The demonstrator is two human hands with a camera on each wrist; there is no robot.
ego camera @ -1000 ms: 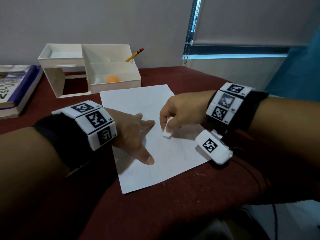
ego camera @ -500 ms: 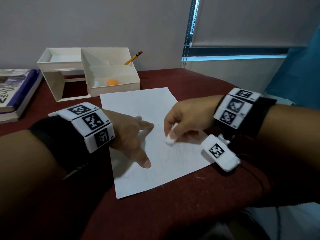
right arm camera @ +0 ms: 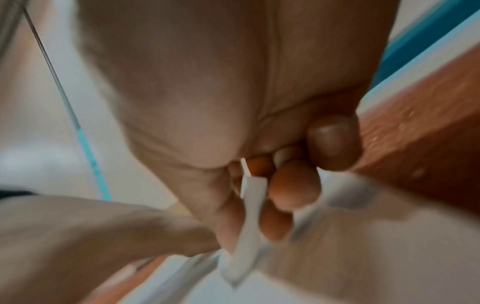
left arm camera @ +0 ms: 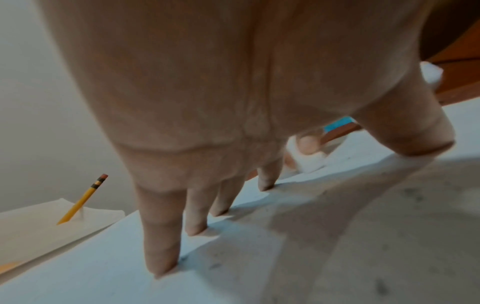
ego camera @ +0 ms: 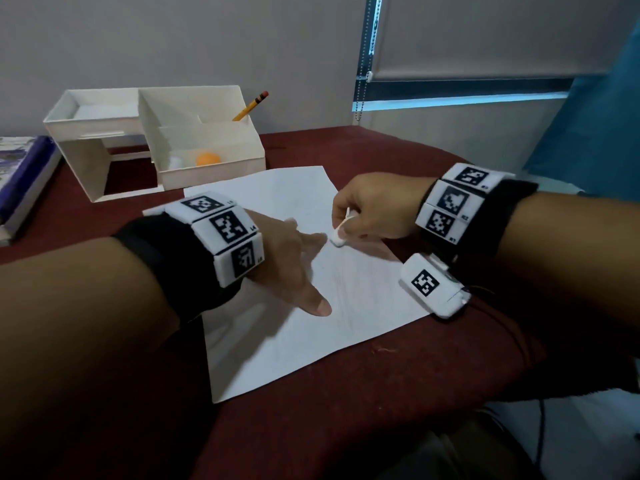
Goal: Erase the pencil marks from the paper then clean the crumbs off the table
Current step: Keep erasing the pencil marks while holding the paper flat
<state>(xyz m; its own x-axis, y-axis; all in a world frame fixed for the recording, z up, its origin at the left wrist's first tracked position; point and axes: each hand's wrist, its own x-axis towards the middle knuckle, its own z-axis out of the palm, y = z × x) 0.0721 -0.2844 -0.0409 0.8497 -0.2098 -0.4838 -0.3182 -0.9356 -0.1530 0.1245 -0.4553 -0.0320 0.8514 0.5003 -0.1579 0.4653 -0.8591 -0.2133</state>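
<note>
A white sheet of paper (ego camera: 349, 306) with faint pencil marks lies on the dark red table (ego camera: 346, 410). My left hand (ego camera: 294, 261) presses flat on the paper's left part, fingers (left arm camera: 161, 246) spread and straight. My right hand (ego camera: 367, 209) pinches a white eraser (ego camera: 338, 237) between thumb and fingers, its lower end on the paper near the left index fingertip. The eraser (right arm camera: 246, 236) looks blurred in the right wrist view. In the left wrist view the eraser (left arm camera: 310, 162) shows beyond my fingers, and grey specks dot the paper (left arm camera: 389, 236).
A white desk organizer (ego camera: 156, 140) stands behind the paper, holding a yellow pencil (ego camera: 251, 105) and an orange ball (ego camera: 207, 159). Books (ego camera: 24, 181) lie at the far left. A window blind with a bead chain (ego camera: 367, 57) hangs at the back right.
My right hand has carried the eraser up the paper, away from me and toward the left index finger. The left hand has stayed pressed on the sheet.
</note>
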